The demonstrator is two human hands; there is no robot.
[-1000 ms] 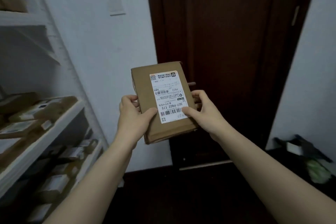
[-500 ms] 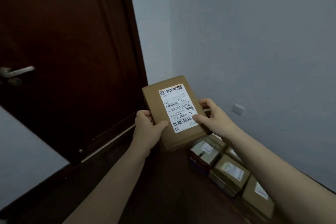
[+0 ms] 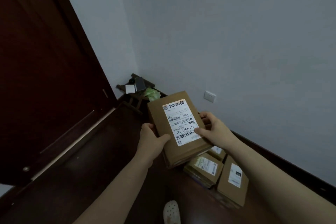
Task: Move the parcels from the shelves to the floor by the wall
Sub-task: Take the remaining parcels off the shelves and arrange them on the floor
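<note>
A flat brown cardboard parcel (image 3: 160, 114) with a white shipping label is held in the air in front of me. My left hand (image 3: 152, 138) grips its left edge, thumb on top. My right hand (image 3: 212, 129) grips its right edge, thumb pressing on the label. Below it, a row of brown parcels (image 3: 205, 169) lies on the dark floor along the grey wall, with another parcel (image 3: 233, 182) to their right. The shelves are out of view.
A dark wooden door (image 3: 45, 78) fills the left. In the corner stands a small dark stool (image 3: 134, 89) with a white box and something green. A wall socket (image 3: 209, 96) sits low on the wall. My white shoe (image 3: 171, 212) shows at the bottom.
The view has turned right from the shelves and door to the wall and tilted down. Both hands still hold the parcel, now above the parcels on the floor.
</note>
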